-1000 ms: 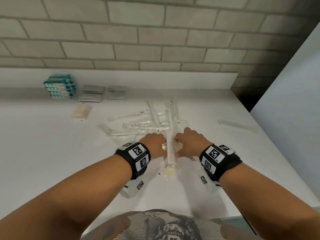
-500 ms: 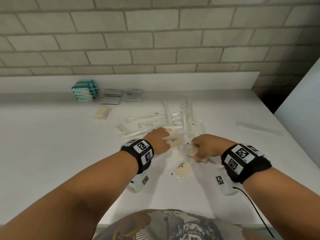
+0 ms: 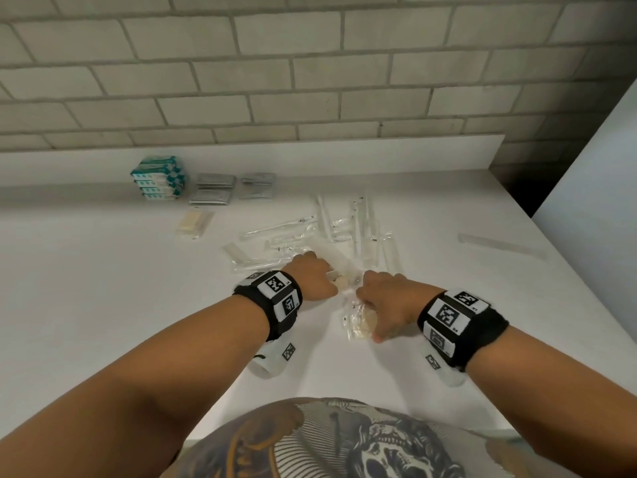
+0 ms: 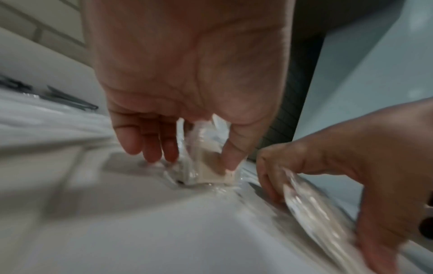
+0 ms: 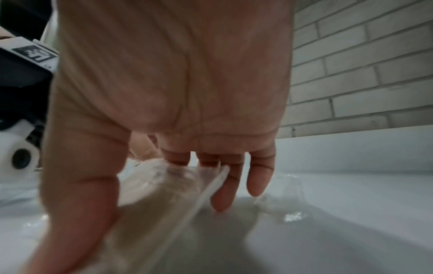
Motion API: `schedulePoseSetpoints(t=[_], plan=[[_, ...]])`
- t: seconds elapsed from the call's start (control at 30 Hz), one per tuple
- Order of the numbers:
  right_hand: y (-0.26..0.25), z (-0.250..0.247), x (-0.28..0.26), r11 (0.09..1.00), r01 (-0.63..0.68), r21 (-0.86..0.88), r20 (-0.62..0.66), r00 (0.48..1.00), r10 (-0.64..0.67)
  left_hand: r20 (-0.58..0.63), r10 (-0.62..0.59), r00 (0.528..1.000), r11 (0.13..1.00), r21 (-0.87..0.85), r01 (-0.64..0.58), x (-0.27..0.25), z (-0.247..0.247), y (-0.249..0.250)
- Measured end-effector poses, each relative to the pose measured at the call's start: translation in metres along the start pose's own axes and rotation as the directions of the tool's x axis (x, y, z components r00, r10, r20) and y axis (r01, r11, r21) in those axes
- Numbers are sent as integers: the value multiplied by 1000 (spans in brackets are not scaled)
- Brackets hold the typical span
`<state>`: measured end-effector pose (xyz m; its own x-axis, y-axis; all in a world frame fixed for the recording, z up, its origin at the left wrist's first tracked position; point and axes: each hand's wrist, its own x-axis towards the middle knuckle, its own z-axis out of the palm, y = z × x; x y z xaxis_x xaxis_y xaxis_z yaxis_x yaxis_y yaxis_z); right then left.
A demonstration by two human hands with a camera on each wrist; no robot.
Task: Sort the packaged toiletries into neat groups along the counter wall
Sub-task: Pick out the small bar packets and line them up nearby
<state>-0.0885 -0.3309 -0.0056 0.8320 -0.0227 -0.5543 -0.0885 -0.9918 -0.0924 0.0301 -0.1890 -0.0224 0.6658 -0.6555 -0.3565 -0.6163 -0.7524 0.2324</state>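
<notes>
Both hands moved: left hand [image 3: 312, 276] now pinches soap packet [image 4: 211, 172], right hand [image 3: 389, 305] grips another packet [image 5: 159, 194] beside it. Lift gently; wrapper slippery.

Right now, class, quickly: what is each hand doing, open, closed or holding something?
Left hand: pinching a small clear-wrapped beige packet on the counter.
Right hand: gripping a larger clear-wrapped beige packet.

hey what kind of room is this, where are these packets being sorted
Likely a hotel or housekeeping supply counter, though I can't be sure: a white counter with a low upstand against a grey brick wall, stacked teal boxes, and clear-wrapped toothbrushes like guest amenities.
</notes>
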Motion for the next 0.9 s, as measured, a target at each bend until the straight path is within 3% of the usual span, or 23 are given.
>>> schedulePoseSetpoints(t=[0.2, 0.33, 0.47, 0.57, 0.63, 0.7, 0.73, 0.8, 0.83, 0.9], plan=[[23, -1, -7, 950, -110, 292, -110, 983, 148, -60, -241, 969, 938, -270, 217, 16, 11, 19], [37, -10, -14, 868, -172, 465, -225, 926, 304, 92, -242, 966, 884, -389, 258, 22, 13, 29], [38, -17, -18, 738, -20, 674, -295, 909, 294, 91, -135, 987, 951, -269, 155, 15, 15, 32], [40, -15, -17, 551, 123, 825, -316, 910, 269, 81, -99, 992, 938, -325, 120, -7, 10, 29], [39, -13, -17, 470, 179, 865, -331, 906, 264, 19, -104, 994, 800, -593, 95, -14, 8, 21], [34, -12, -14, 360, 246, 900, -356, 891, 281, -3, -138, 990, 440, -896, 59, -21, 0, 17], [30, -12, -13, 311, 278, 909, -370, 881, 295, -4, -140, 990, 244, -969, 31, -24, -5, 17], [21, -14, -9, 249, 326, 912, -394, 866, 308, -18, -77, 997, -22, -1000, -20, -31, -16, 22], [16, -15, -7, 227, 347, 910, -405, 864, 301, -37, -26, 999, -87, -995, -39, -34, -20, 26], [7, -18, -6, 170, 401, 900, -434, 862, 263, -75, 38, 996, -109, -991, -71, -39, -23, 30]])
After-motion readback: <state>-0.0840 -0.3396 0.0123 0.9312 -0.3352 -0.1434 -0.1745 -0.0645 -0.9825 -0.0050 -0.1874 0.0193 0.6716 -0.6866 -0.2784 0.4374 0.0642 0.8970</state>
